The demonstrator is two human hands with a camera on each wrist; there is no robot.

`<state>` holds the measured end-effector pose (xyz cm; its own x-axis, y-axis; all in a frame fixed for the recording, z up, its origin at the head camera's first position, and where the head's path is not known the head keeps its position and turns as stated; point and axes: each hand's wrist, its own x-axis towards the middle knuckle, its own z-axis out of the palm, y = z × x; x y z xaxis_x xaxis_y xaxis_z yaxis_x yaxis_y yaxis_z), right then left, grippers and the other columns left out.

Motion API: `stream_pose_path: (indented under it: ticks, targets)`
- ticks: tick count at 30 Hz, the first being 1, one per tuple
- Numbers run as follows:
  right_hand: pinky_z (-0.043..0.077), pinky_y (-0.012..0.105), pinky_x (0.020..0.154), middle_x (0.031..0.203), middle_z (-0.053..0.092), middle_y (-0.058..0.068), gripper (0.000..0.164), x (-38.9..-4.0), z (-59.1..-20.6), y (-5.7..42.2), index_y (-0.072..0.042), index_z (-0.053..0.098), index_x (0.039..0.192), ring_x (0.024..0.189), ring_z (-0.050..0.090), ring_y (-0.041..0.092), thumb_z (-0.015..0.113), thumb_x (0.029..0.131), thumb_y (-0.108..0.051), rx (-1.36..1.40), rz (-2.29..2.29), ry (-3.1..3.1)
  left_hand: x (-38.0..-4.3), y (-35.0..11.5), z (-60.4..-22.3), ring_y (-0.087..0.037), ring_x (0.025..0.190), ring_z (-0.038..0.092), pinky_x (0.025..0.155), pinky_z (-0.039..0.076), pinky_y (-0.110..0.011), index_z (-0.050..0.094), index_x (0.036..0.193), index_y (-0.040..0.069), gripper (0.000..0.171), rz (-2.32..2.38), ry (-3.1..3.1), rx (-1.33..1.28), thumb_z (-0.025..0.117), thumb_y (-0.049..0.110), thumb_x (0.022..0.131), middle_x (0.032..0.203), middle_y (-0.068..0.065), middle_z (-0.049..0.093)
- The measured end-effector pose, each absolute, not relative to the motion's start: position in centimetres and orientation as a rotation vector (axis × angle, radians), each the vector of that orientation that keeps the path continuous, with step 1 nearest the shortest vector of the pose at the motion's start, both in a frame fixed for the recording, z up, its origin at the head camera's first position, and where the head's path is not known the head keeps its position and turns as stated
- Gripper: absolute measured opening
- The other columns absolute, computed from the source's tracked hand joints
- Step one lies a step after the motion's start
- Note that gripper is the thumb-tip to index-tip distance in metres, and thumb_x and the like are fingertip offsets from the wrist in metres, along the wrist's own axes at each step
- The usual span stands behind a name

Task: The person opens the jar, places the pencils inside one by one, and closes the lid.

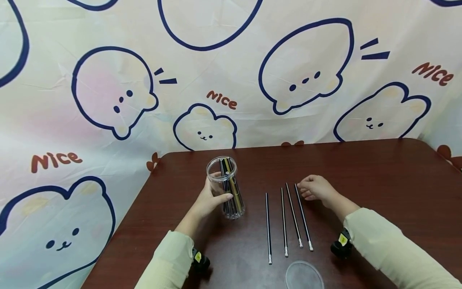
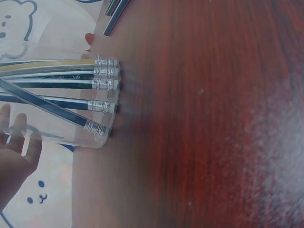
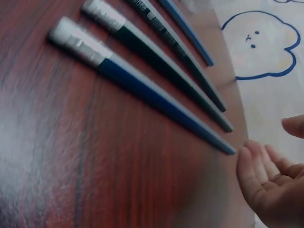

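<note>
Blue pencil (image 1: pixel 303 216), rightmost of four, lies at seven o'clock from our empty, loosely bent right hand (image 1: pixel 315 187), tip just beside it, eraser toward six; our left hand (image 1: pixel 211 200) grips the clear jar (image 1: pixel 217 179).

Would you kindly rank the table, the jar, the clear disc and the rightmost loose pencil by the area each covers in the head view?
1. Table
2. Jar
3. Clear disc, partly cut off by the frame's edge
4. Rightmost loose pencil, long but very thin
</note>
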<state>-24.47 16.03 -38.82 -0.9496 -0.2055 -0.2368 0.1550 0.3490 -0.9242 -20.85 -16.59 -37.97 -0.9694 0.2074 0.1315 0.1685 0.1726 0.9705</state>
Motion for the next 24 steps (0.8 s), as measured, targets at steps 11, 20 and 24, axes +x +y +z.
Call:
stream_pose_path:
  ticks: [11,20,24]
  targets:
    - [0.048,0.034,0.059,0.08,0.052,0.016,0.028,-25.1,-40.4,15.7,0.013,0.049,0.096,0.064,0.054,0.02,0.052,0.082,-0.011,0.01,-1.459,2.326,-20.7,-16.6,-37.8,-0.022,0.092,0.05,0.087,0.031,-0.039,0.023,0.127,0.014,0.069,1.935,2.37,0.316,0.065,0.005,0.074,0.105,-0.016,0.051]
    - [0.047,0.03,0.049,0.059,0.049,0.01,0.017,-25.8,-40.3,15.0,0.002,0.051,0.071,0.048,0.051,0.016,0.061,0.076,-0.01,0.014,-1.224,2.495,-20.9,-16.5,-38.1,-0.022,0.091,0.051,0.083,0.034,-0.035,0.023,0.127,0.013,0.069,1.947,2.368,0.357,0.065,0.005,0.073,0.109,-0.017,0.049]
    - [0.047,0.029,0.047,0.056,0.05,0.01,0.018,-25.7,-40.2,14.6,-0.001,0.052,0.064,0.047,0.051,0.016,0.061,0.076,-0.01,-0.029,-1.12,2.581,-20.9,-16.6,-38.1,-0.022,0.092,0.051,0.084,0.035,-0.034,0.022,0.127,0.013,0.069,1.96,2.359,0.367,0.065,0.005,0.073,0.111,-0.018,0.048]
